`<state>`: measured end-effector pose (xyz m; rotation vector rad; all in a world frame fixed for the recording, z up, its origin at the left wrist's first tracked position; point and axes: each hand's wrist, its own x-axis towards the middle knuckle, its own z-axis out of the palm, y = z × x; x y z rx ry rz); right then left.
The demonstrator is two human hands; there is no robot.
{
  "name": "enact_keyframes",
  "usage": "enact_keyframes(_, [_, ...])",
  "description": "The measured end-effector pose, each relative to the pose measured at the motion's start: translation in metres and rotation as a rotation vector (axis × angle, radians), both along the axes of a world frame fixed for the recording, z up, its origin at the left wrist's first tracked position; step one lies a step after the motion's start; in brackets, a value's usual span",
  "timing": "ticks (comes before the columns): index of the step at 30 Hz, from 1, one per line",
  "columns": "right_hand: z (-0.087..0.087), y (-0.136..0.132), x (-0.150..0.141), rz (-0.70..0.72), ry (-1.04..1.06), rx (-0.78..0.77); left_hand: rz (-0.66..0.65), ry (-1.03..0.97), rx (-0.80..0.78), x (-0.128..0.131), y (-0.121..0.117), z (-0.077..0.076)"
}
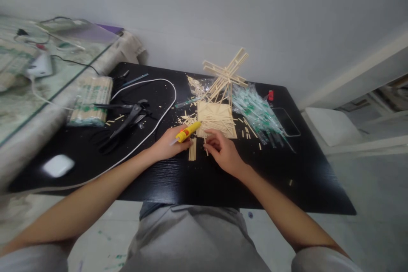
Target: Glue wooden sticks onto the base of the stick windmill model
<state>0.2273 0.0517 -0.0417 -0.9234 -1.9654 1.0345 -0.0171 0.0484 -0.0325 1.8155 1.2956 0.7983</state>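
Observation:
My left hand (170,143) is closed around a yellow hot glue gun (190,131), whose nozzle points to the right over a pile of thin wooden sticks (219,124). Between the thumb and fingers of my right hand (225,151) is a short wooden stick (205,146), held roughly upright just right of the glue gun. A small row of sticks side by side (192,149) lies on the black table between my hands. Behind the pile stands a windmill-like stick frame (227,75) with crossed blades.
Plastic wrappers (258,112) and a phone-like dark slab (286,121) lie right. Black-handled pliers or cutters (129,123), a bundle of wrapped sticks (91,101) and a white case (58,165) are left. A white cable (165,112) loops across the black table (223,189).

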Motion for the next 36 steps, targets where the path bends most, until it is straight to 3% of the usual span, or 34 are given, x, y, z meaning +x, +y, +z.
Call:
enact_keyframes(6, [-0.01, -0.001, -0.008, -0.022, -0.006, -0.033, 0.009, 0.002, 0.019, 0.0, 0.0, -0.001])
enact_keyframes(14, [0.0, -0.001, -0.01, 0.012, -0.17, 0.091, 0.0, -0.007, 0.019, 0.0, -0.001, -0.001])
enact_keyframes(26, [0.004, -0.004, -0.006, 0.097, -0.196, 0.157, 0.014, 0.0, 0.016, 0.0, -0.001, -0.001])
enact_keyframes(36, [-0.002, -0.001, -0.003, 0.157, -0.295, 0.41, 0.02, -0.005, -0.01, 0.0, -0.001, -0.002])
